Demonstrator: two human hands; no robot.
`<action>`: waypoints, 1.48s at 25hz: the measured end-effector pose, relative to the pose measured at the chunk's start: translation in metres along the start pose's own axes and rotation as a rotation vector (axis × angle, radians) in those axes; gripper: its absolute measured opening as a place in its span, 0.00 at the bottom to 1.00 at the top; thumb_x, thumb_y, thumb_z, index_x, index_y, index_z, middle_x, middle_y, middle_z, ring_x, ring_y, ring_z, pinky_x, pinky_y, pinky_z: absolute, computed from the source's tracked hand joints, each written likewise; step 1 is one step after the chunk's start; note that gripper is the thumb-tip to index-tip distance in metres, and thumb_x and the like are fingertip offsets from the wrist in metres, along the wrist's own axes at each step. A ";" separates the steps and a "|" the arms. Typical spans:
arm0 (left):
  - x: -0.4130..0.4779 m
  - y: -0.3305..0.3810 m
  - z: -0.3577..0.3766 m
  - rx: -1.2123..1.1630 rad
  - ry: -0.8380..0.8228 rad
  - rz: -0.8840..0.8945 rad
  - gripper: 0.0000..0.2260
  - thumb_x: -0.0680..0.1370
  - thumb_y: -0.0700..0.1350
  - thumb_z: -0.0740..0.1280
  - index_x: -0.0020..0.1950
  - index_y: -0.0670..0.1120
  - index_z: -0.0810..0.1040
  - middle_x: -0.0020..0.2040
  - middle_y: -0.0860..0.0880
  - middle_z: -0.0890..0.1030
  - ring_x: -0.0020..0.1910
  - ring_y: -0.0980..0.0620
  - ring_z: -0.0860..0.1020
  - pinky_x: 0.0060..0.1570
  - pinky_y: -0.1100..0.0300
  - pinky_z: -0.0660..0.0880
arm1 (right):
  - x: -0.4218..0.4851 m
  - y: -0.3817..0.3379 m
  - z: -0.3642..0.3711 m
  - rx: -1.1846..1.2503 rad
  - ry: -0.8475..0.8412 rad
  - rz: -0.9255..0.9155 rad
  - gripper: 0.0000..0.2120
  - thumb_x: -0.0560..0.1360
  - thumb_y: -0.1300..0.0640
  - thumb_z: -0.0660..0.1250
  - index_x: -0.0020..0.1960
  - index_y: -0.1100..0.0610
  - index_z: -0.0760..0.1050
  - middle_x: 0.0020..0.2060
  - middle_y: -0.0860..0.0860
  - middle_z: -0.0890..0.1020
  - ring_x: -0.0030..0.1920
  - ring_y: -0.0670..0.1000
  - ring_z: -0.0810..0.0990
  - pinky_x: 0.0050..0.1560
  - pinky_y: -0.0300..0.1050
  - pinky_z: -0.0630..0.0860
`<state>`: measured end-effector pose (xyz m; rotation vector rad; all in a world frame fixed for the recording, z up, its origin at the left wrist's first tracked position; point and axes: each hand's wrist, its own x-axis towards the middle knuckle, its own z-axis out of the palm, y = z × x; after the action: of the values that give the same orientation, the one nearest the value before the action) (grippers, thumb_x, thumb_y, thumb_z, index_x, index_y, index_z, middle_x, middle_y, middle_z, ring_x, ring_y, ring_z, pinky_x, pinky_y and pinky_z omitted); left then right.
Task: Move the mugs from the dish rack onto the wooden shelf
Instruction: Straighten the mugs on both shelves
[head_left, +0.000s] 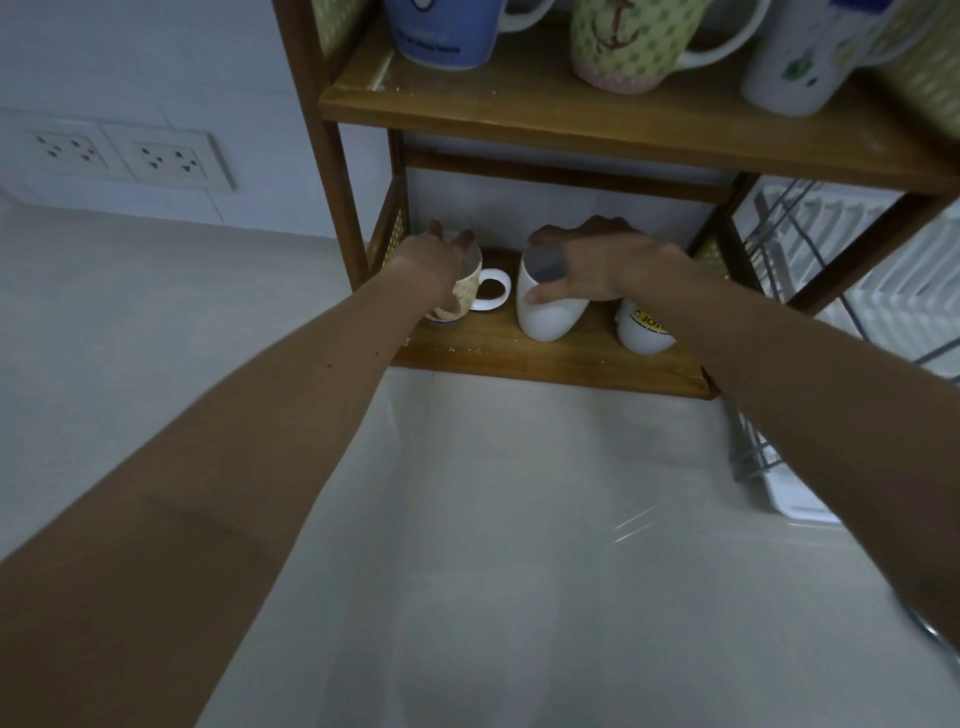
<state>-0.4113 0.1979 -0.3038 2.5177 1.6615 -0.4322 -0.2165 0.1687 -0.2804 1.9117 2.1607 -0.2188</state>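
Observation:
Both my hands reach into the lower level of the wooden shelf (545, 364). My left hand (431, 260) grips the rim of a yellow patterned mug (467, 293) with a white handle, at the left end of the board. My right hand (597, 265) holds a plain white mug (545, 317) from above, thumb on its side; the mug rests on the board's middle. A white mug with a yellow label (641, 330) stands to its right, partly behind my right forearm. On the upper board stand a blue mug (441, 31), a green anchor mug (623, 47) and a white mug (795, 67).
The wire dish rack (779, 462) with a white drip tray sits to the right of the shelf, mostly behind my right arm. A white countertop (493, 519) spreads in front. Two wall sockets (119, 153) are on the tiled wall at left.

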 end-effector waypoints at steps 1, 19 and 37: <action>-0.001 0.000 -0.002 0.003 -0.009 0.015 0.41 0.73 0.48 0.73 0.78 0.48 0.51 0.75 0.37 0.57 0.69 0.33 0.67 0.63 0.41 0.72 | 0.000 -0.004 0.001 -0.014 0.026 0.016 0.37 0.68 0.29 0.62 0.71 0.47 0.61 0.59 0.59 0.74 0.43 0.54 0.74 0.40 0.46 0.68; -0.003 0.002 0.001 -0.002 0.018 -0.006 0.39 0.73 0.50 0.73 0.77 0.48 0.53 0.74 0.37 0.61 0.67 0.34 0.70 0.60 0.42 0.75 | 0.011 -0.002 0.008 0.171 0.010 0.112 0.40 0.65 0.31 0.67 0.72 0.43 0.58 0.59 0.56 0.74 0.38 0.51 0.76 0.29 0.41 0.70; -0.003 0.003 -0.014 0.137 0.005 -0.087 0.38 0.70 0.70 0.63 0.68 0.42 0.70 0.58 0.41 0.78 0.55 0.43 0.78 0.43 0.54 0.73 | 0.007 0.012 -0.002 0.138 -0.078 0.119 0.38 0.69 0.42 0.70 0.73 0.47 0.57 0.65 0.59 0.71 0.55 0.58 0.72 0.43 0.47 0.67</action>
<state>-0.4068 0.1971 -0.2899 2.5487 1.8076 -0.5662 -0.2056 0.1775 -0.2802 2.0615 2.0225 -0.4220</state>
